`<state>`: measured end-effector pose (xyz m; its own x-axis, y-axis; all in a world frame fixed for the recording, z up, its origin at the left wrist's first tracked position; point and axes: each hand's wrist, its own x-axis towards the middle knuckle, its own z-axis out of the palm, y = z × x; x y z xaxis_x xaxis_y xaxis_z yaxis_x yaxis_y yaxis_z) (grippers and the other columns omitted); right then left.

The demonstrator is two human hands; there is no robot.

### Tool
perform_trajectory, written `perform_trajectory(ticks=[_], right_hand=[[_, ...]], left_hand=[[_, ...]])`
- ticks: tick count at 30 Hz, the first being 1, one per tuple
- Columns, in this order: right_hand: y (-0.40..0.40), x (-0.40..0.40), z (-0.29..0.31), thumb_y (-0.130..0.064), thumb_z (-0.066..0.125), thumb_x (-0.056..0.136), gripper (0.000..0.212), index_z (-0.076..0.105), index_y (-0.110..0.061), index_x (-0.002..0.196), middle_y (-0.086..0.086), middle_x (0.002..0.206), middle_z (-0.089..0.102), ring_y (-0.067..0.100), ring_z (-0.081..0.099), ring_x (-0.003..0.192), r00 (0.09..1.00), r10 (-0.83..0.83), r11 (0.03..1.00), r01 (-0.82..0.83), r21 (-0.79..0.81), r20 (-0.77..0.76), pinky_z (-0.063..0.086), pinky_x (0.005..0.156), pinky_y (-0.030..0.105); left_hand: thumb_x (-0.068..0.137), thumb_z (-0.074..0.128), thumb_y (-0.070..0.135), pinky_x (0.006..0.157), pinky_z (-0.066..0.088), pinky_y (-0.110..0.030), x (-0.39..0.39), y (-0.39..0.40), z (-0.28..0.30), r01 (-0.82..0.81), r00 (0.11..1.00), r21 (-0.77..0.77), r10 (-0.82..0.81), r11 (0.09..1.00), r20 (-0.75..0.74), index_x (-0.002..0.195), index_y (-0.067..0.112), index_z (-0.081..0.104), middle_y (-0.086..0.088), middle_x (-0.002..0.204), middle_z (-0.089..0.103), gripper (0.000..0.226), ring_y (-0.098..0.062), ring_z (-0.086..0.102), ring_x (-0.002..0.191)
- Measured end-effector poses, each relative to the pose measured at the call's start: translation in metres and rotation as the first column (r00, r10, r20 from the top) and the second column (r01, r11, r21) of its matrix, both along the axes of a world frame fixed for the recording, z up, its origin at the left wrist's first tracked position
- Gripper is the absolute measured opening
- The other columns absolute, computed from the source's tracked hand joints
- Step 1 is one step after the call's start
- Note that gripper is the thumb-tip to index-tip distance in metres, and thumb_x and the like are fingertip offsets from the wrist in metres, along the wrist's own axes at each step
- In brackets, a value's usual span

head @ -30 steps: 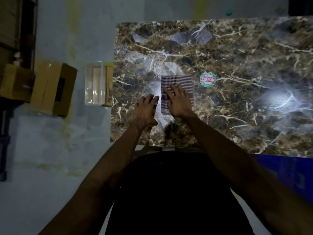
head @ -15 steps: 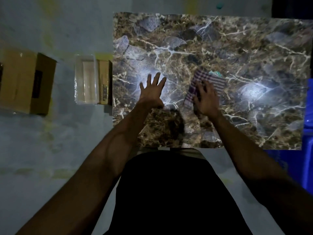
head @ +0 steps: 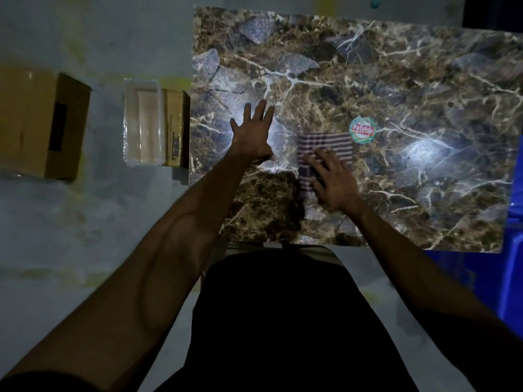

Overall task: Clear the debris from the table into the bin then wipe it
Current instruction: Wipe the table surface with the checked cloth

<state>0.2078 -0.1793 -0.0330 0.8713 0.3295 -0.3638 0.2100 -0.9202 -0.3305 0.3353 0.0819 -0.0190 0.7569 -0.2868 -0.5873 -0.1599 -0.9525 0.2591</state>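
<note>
Table (head: 424,193) with the marble-look top is what's getting wiped. Right hand (head: 332,179) lies flat, fingers spread, pressing the striped cloth (head: 325,148) near the front-middle. Left hand (head: 253,131) is open too, palm down on the surface beside it. A round sticker (head: 362,130) sits just past the cloth.

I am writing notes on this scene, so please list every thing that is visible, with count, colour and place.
table: one, brown marbled top, centre and right
cloth: one, checked dark and white, on the table under the right hand
round sticker: one, green, white and red, on the table beside the cloth
cardboard boxes: two, brown, on the floor to the left
clear container: one, between the boxes
blue object: one, right edge, unclear
left hand: flat on the table
right hand: presses the cloth
</note>
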Motion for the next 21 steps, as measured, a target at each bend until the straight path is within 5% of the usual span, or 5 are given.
perform_trajectory(ticks=[6, 16, 21], right_hand=[[0.000, 0.080, -0.005, -0.043, 0.043, 0.103, 0.061, 0.032, -0.028, 0.161, 0.015, 0.166, 0.028, 0.044, 0.023, 0.153, 0.954, -0.297, 0.953, 0.299, -0.047, 0.045, 0.030, 0.117, 0.059], [0.042, 0.019, -0.010, -0.032, 0.049, 0.102, 0.066, 0.024, -0.027, 0.163, 0.006, 0.168, 0.027, 0.036, 0.020, 0.156, 1.000, -0.014, 0.999, 0.013, 0.048, 0.017, 0.028, 0.117, 0.054], [-0.009, 0.023, -0.002, -0.047, 0.043, 0.100, 0.069, 0.027, -0.021, 0.162, 0.007, 0.168, 0.028, 0.034, 0.020, 0.156, 0.990, -0.142, 0.988, 0.143, 0.057, -0.017, 0.028, 0.120, 0.055]], left_hand=[[0.071, 0.090, 0.049, 0.109, 0.022, -0.081, -0.006, -0.013, 0.000, -0.005, 1.000, 0.084, 0.005, 0.996, -0.004, 0.164, 0.019, -0.004, -0.006, 0.172, -0.011, 0.135, -0.045, -0.009, 0.156], [0.059, 0.096, 0.050, 0.100, 0.036, -0.080, -0.001, -0.018, 0.002, -0.004, 0.999, 0.149, -0.004, 0.989, 0.049, 0.161, 0.020, 0.010, -0.005, 0.170, 0.005, 0.137, -0.047, 0.008, 0.154], [0.058, 0.097, 0.048, 0.098, 0.039, -0.078, 0.001, -0.018, 0.005, -0.011, 0.999, 0.137, 0.004, 0.990, 0.054, 0.159, 0.019, 0.013, -0.006, 0.169, 0.009, 0.135, -0.047, 0.012, 0.153]])
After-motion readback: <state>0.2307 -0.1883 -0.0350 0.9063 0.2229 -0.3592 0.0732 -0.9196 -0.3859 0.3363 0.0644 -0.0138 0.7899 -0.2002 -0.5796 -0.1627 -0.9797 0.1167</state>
